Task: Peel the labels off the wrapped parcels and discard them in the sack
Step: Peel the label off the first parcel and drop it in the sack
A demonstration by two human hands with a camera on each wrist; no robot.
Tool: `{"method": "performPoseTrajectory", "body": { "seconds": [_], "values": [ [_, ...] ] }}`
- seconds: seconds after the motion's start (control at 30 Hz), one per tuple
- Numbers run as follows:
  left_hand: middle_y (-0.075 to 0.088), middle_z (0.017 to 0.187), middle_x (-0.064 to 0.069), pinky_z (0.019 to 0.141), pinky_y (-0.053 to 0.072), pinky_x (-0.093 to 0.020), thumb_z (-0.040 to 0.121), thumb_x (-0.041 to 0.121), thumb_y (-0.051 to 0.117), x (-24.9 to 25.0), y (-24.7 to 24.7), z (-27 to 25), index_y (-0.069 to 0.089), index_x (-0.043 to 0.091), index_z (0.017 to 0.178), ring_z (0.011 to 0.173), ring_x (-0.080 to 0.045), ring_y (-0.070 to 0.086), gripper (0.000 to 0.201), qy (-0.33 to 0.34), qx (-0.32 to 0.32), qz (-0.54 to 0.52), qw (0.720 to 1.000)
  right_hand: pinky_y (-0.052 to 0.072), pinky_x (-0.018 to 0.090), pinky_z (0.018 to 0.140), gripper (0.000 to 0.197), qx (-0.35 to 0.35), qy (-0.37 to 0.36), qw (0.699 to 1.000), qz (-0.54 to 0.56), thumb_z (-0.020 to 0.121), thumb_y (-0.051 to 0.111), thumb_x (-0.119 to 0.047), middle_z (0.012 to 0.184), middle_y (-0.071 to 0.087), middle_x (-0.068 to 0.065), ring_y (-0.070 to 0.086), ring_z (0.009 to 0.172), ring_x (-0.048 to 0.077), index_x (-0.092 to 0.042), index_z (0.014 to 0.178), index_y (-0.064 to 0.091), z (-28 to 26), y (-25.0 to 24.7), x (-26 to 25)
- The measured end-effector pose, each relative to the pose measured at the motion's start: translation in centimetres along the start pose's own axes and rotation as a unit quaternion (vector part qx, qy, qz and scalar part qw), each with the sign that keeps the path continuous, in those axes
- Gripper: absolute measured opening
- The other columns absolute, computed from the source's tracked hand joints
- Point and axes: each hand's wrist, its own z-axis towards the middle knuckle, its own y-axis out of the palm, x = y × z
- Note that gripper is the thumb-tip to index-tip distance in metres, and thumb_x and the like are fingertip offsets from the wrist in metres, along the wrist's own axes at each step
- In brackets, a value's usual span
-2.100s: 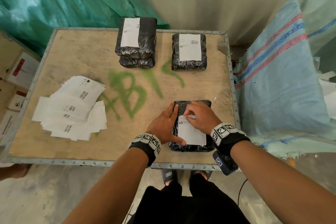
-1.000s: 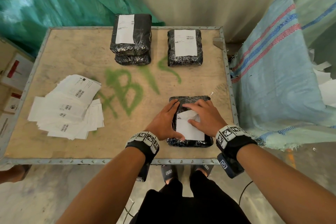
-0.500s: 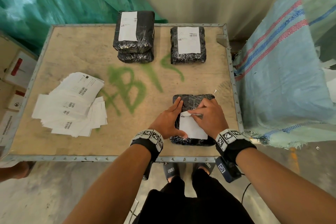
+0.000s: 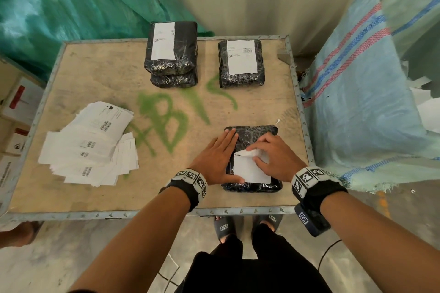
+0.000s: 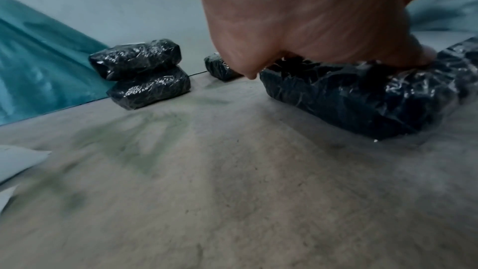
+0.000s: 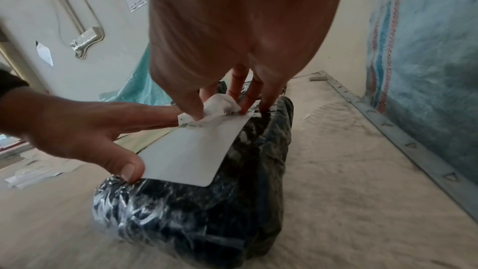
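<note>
Soft, even daylight is filling the head view, casting only faint shadows on the table (image 4: pixel 100 74); wide-angle bending is curving its edges. Glare is glinting off the parcels' wrap (image 4: pixel 170 68). Both wrist views are looking dimmer, bluish and smeared with blur

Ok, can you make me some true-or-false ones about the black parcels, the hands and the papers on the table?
1. The right hand pinches the peeled-up far edge of the white paper label on the near black plastic-wrapped parcel. True.
2. The left hand is lifting that parcel off the wooden table. False: it lies flat, pressing the parcel down.
3. Two black wrapped parcels are stacked at the far edge. True.
4. The loose pile of white printed sheets lies on the table's right side. False: it is on the left.
5. The striped woven sack stands left of the table. False: right.
</note>
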Motion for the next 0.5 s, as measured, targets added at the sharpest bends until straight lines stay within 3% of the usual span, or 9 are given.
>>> {"method": "performPoseTrajectory", "body": {
  "seconds": [0.1, 0.2, 0.33, 0.5],
  "values": [
    [-0.026, 0.164, -0.005, 0.126, 0.003, -0.039, 0.074, 0.09, 0.048, -0.1, 0.0, 0.1, -0.015, 0.007, 0.157, 0.152, -0.019, -0.02, 0.133, 0.018, 0.0, -0.021, 1.0, 0.045, 0.032, 0.086, 0.042, -0.009, 0.004, 1.0, 0.006, 0.091, 0.062, -0.023, 0.101, 0.046, -0.007, 0.046, 0.095, 0.014, -0.033, 0.132, 0.058, -0.1, -0.5, -0.1],
    [-0.027, 0.164, -0.002, 0.124, -0.002, -0.032, 0.071, 0.088, 0.055, 0.0, 0.0, 0.0, -0.016, 0.01, 0.157, 0.151, -0.016, -0.022, 0.137, 0.014, 0.009, -0.047, 0.999, 0.044, 0.027, 0.079, 0.07, -0.018, 0.015, 0.999, 0.039, 0.089, 0.06, -0.021, 0.098, 0.05, -0.006, 0.049, 0.091, 0.012, -0.047, 0.148, 0.033, 0.3, -0.9, -0.3],
    [-0.025, 0.164, 0.0, 0.123, -0.002, -0.03, 0.069, 0.087, 0.06, 0.0, 0.2, 0.0, -0.015, 0.012, 0.158, 0.151, -0.013, -0.021, 0.138, 0.005, 0.011, -0.066, 0.998, 0.043, 0.032, 0.087, 0.055, -0.039, 0.021, 0.998, -0.034, 0.086, 0.058, -0.029, 0.101, 0.042, -0.007, 0.042, 0.097, 0.017, -0.043, 0.139, 0.05, 0.7, -0.4, -0.4],
    [-0.026, 0.164, 0.0, 0.122, -0.001, -0.03, 0.068, 0.084, 0.064, 0.2, 0.1, 0.2, -0.016, 0.012, 0.157, 0.151, -0.013, -0.019, 0.139, -0.008, -0.006, -0.076, 0.997, 0.045, 0.037, 0.083, 0.043, -0.01, 0.047, 0.996, -0.075, 0.084, 0.059, -0.035, 0.103, 0.04, -0.005, 0.038, 0.096, 0.019, -0.046, 0.126, 0.062, 0.6, 0.9, -1.2]
  ]
}}
